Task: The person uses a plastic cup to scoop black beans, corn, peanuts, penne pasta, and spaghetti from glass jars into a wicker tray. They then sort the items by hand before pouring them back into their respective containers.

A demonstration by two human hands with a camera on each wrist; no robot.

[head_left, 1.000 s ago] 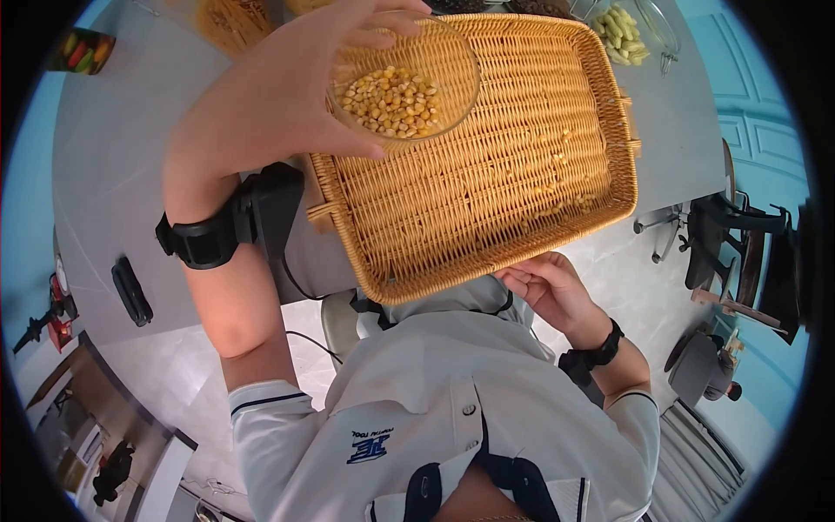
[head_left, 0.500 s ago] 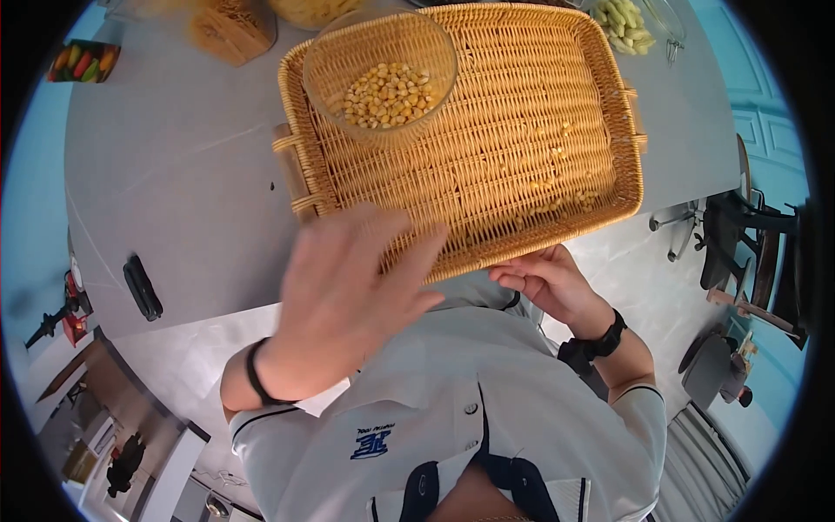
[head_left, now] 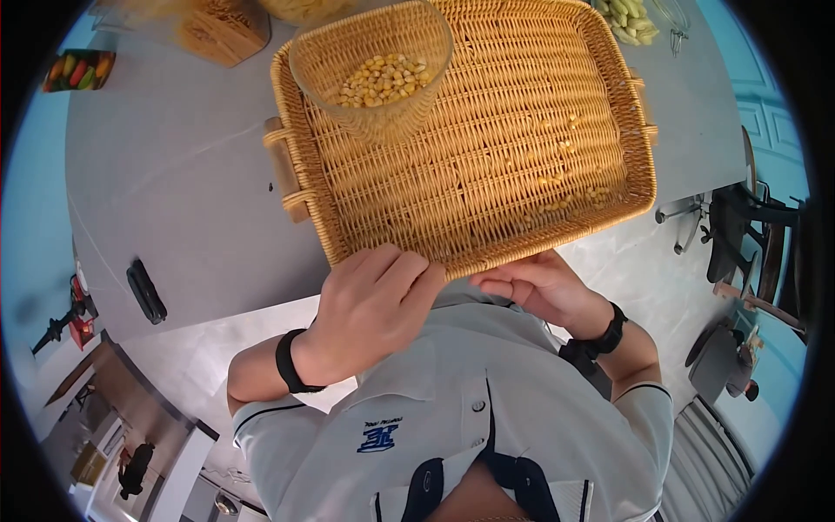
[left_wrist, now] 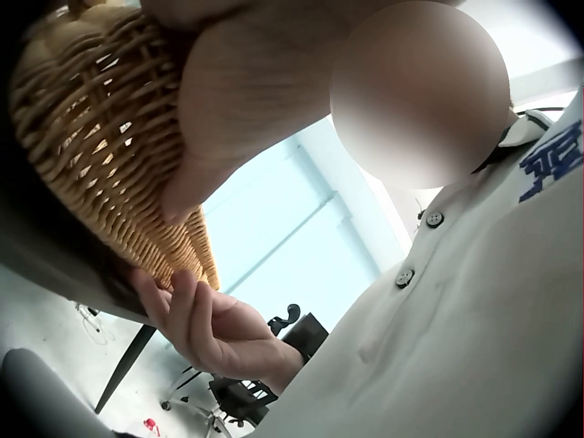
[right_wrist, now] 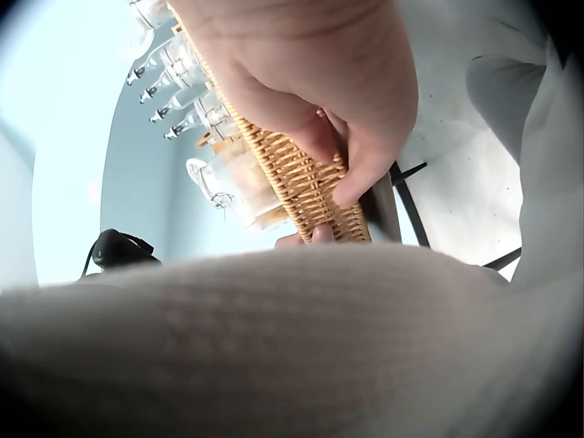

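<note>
A wicker basket [head_left: 470,130] juts over the table's near edge. A glass bowl [head_left: 413,113] stands in its back left part, with corn kernels [head_left: 383,83] inside. Loose kernels [head_left: 557,204] lie on the basket's floor at the near right. The left hand [head_left: 374,300] grips the near rim left of its middle, fingers over the top; in the left wrist view its thumb [left_wrist: 182,187] lies on the wicker wall. Just beside it, the right hand [head_left: 548,291] holds the near rim from below; in the right wrist view the right hand [right_wrist: 319,82] has curled fingers against the wicker.
On the table [head_left: 174,191] are a clear container of pasta [head_left: 224,30] at the back left, a dish of green pieces [head_left: 628,19] at the back right and a black case [head_left: 146,291] on the left. A dark chair [head_left: 752,222] stands at the right.
The left hand has let go of the glass bowl, come back toward the body and taken hold of the basket's near rim. The right hand has stayed at the rim.
</note>
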